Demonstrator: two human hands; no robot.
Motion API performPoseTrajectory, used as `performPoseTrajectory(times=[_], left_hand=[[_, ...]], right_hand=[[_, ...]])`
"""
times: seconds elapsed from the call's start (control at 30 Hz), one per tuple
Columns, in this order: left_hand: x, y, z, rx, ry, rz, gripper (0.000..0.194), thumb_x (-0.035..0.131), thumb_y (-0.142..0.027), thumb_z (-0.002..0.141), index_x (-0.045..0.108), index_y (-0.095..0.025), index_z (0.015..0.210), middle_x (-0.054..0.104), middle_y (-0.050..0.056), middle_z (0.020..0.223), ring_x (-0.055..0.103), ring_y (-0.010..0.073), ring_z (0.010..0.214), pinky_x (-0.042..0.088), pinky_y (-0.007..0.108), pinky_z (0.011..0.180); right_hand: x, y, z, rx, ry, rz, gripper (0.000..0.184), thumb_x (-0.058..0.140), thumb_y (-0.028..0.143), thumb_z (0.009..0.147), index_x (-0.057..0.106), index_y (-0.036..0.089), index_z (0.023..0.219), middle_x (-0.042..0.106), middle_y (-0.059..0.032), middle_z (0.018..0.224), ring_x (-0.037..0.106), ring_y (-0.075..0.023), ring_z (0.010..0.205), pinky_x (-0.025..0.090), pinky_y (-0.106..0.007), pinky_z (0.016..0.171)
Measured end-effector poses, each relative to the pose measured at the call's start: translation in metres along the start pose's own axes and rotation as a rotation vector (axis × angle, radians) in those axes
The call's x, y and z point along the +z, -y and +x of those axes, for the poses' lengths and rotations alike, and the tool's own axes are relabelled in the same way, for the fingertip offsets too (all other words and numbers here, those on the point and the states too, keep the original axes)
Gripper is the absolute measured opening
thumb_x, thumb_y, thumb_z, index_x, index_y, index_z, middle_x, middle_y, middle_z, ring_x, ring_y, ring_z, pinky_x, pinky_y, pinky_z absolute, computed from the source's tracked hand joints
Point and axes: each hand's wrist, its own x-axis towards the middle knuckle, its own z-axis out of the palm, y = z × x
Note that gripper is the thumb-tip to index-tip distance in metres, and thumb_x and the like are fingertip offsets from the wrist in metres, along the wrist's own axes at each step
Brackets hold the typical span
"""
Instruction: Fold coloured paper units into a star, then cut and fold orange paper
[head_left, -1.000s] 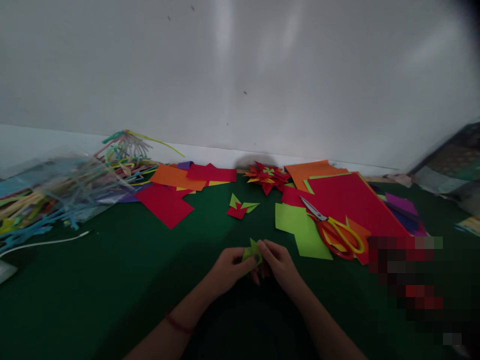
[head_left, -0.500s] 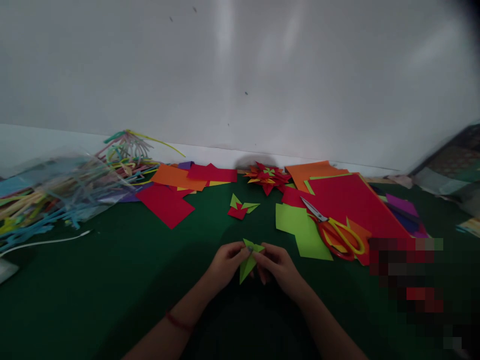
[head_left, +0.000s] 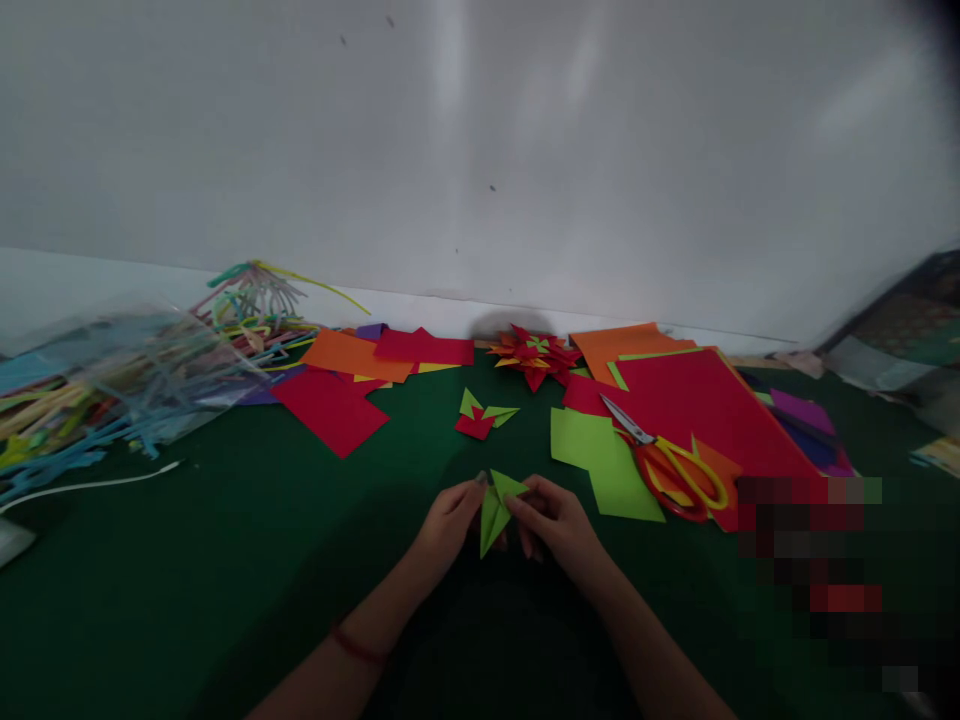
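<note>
- A pixelated block hides the near right of the green cloth [head_left: 187, 560]; the far right corner is blurred and hard to make out.
- Both hands meet near the middle: the left hand [head_left: 450, 520] and right hand [head_left: 555, 525] pinch a folded green paper piece [head_left: 496, 510] between narrow fingertips, its sharp points jutting up and down.
- Red-and-yellow scissors [head_left: 671, 465] lie to the right on flat sheets of red paper [head_left: 705, 400] and lime paper [head_left: 600, 455].
- A spiky paper star [head_left: 534, 355] sits far, by the white wall.
- A small folded piece [head_left: 481, 415] lies between star and hands.
- Coloured strips [head_left: 112, 400] tangle under clear plastic at left, blurred.
</note>
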Motion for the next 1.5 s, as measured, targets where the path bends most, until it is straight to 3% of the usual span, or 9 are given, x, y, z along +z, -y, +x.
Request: performPoseTrajectory(times=[0.13, 0.23, 0.4, 0.6, 0.73, 0.8, 0.97, 1.23, 1.5], left_hand=[[-0.003, 0.004, 0.004, -0.053, 0.065, -0.086, 0.052, 0.036, -0.062, 0.079, 0.053, -0.013, 0.077, 0.061, 0.004, 0.054, 0.059, 0.0169, 0.047, 0.046, 0.029, 0.049], [-0.003, 0.001, 0.005, -0.066, 0.046, -0.071, 0.052, 0.034, -0.062, 0.08, 0.052, -0.013, 0.081, 0.061, 0.004, 0.054, 0.06, 0.0174, 0.047, 0.045, 0.029, 0.047], [0.001, -0.007, 0.001, -0.084, 0.056, -0.029, 0.054, 0.032, -0.063, 0.08, 0.051, -0.013, 0.074, 0.06, 0.004, 0.054, 0.059, 0.0159, 0.049, 0.046, 0.028, 0.049], [0.004, -0.005, 0.001, -0.029, 0.04, 0.045, 0.041, 0.054, -0.052, 0.075, 0.052, -0.012, 0.083, 0.06, 0.001, 0.054, 0.058, 0.0145, 0.048, 0.045, 0.026, 0.049], [0.005, -0.002, 0.002, 0.007, 0.019, 0.071, 0.035, 0.058, -0.044, 0.075, 0.052, -0.012, 0.087, 0.061, 0.001, 0.055, 0.058, 0.0136, 0.048, 0.045, 0.025, 0.05], [0.005, -0.002, 0.001, 0.017, 0.015, 0.092, 0.032, 0.057, -0.042, 0.076, 0.052, -0.012, 0.085, 0.061, 0.001, 0.055, 0.058, 0.0131, 0.048, 0.046, 0.025, 0.051], [0.006, -0.003, -0.003, 0.021, 0.079, 0.198, 0.024, 0.055, -0.037, 0.079, 0.052, -0.013, 0.08, 0.061, 0.0, 0.06, 0.059, 0.0132, 0.053, 0.047, 0.026, 0.053], [0.006, -0.001, -0.003, 0.068, 0.041, 0.253, 0.03, 0.044, -0.039, 0.085, 0.051, -0.014, 0.072, 0.06, 0.001, 0.061, 0.061, 0.0146, 0.054, 0.049, 0.027, 0.054], [0.009, -0.001, -0.007, 0.034, 0.129, 0.338, 0.035, 0.039, -0.042, 0.086, 0.054, -0.013, 0.074, 0.062, 0.003, 0.063, 0.063, 0.016, 0.058, 0.048, 0.026, 0.055]], right_hand=[[-0.005, -0.001, 0.002, -0.052, -0.173, 0.106, 0.026, 0.061, 0.041, 0.075, 0.05, 0.019, 0.083, 0.055, 0.0065, 0.043, 0.046, -0.0081, 0.034, 0.035, -0.018, 0.036], [-0.009, 0.0, 0.004, -0.102, -0.305, 0.194, 0.028, 0.066, 0.038, 0.071, 0.049, 0.02, 0.085, 0.063, 0.0009, 0.059, 0.058, -0.0134, 0.048, 0.04, -0.021, 0.04], [-0.01, 0.004, 0.002, -0.1, -0.36, 0.072, 0.023, 0.068, 0.024, 0.066, 0.057, 0.02, 0.085, 0.064, -0.0004, 0.075, 0.06, -0.0128, 0.059, 0.049, -0.026, 0.056], [-0.005, 0.002, -0.002, -0.251, -0.173, -0.202, 0.015, 0.061, 0.022, 0.074, 0.062, 0.022, 0.089, 0.065, -0.0023, 0.089, 0.062, -0.0178, 0.085, 0.049, -0.033, 0.079], [-0.002, 0.005, -0.004, -0.26, -0.203, -0.213, 0.025, 0.052, 0.03, 0.082, 0.056, 0.023, 0.105, 0.063, -0.0045, 0.096, 0.059, -0.0186, 0.091, 0.049, -0.032, 0.076], [-0.003, 0.007, -0.004, -0.177, -0.205, -0.13, 0.026, 0.047, 0.038, 0.084, 0.056, 0.022, 0.103, 0.063, -0.0045, 0.091, 0.06, -0.0177, 0.084, 0.049, -0.028, 0.066], [-0.004, 0.003, -0.002, -0.059, -0.101, -0.18, 0.028, 0.053, 0.045, 0.079, 0.055, 0.018, 0.071, 0.053, 0.003, 0.061, 0.051, -0.0102, 0.052, 0.041, -0.022, 0.048], [-0.002, 0.001, -0.003, -0.052, -0.06, -0.166, 0.026, 0.051, 0.043, 0.081, 0.052, 0.019, 0.072, 0.052, 0.0032, 0.061, 0.051, -0.0111, 0.055, 0.04, -0.023, 0.05], [-0.004, -0.002, 0.0, -0.014, -0.011, -0.029, 0.023, 0.057, 0.041, 0.078, 0.049, 0.02, 0.072, 0.05, 0.0052, 0.059, 0.047, -0.0089, 0.05, 0.035, -0.021, 0.046]])
